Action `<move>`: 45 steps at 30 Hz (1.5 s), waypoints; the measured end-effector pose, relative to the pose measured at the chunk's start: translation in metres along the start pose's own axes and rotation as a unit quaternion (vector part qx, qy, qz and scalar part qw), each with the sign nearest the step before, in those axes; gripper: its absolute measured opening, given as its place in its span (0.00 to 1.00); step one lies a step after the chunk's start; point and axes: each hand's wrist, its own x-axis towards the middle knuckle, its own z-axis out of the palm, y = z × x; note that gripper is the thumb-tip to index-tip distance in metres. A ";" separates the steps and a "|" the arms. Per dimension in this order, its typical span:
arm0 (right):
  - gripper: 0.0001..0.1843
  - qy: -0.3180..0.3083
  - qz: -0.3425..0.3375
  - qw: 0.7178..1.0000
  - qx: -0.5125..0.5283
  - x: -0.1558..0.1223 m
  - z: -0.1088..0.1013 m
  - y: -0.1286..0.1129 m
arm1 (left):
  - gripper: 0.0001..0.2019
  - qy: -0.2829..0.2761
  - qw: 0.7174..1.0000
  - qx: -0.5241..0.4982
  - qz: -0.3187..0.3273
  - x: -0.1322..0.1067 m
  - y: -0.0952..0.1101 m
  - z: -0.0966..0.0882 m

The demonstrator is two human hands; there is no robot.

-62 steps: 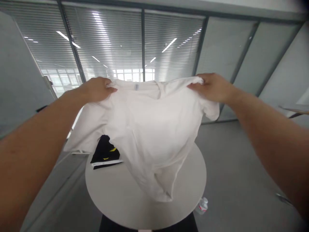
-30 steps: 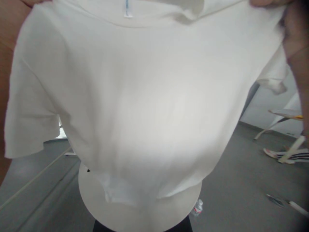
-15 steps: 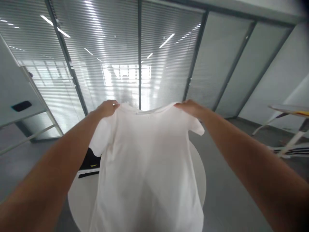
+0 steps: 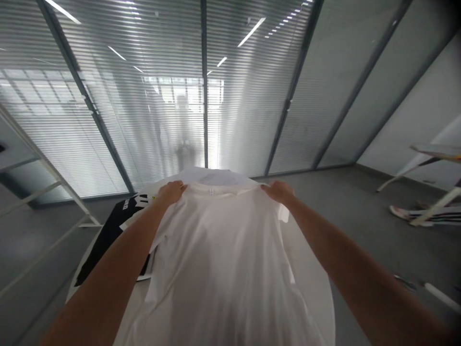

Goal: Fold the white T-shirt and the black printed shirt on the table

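A white T-shirt is stretched out between my two hands, its neckline at the far end and its body running toward me. My left hand pinches the left shoulder near the collar. On the other shoulder, my right hand is closed in the same way. Much of the shirt hangs low over the round white table; whether all of it touches the tabletop I cannot tell. Beside my left forearm lies a black garment with white markings, partly hidden by that arm.
Beyond the table's far edge runs a glass partition with blinds. A white metal frame stands at the left. To the right are a table leg and striped cloth or shoes on the grey floor.
Both hands have lowered the T-shirt toward the table, so it now slopes flatter. The view has tilted, showing more of the black garment and the table's far side.
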 end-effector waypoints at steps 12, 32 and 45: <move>0.30 -0.034 0.060 0.997 -0.043 0.008 0.028 0.040 | 0.27 -0.058 0.997 0.016 0.041 0.003 0.042 0.037; 0.18 0.034 -0.141 0.989 0.016 -0.022 0.073 -0.035 | 0.20 -0.130 0.987 0.086 0.029 -0.013 0.038 0.041; 0.17 0.010 -0.095 0.994 0.046 -0.003 0.103 -0.042 | 0.26 -0.077 0.990 0.115 -0.020 -0.027 0.042 0.029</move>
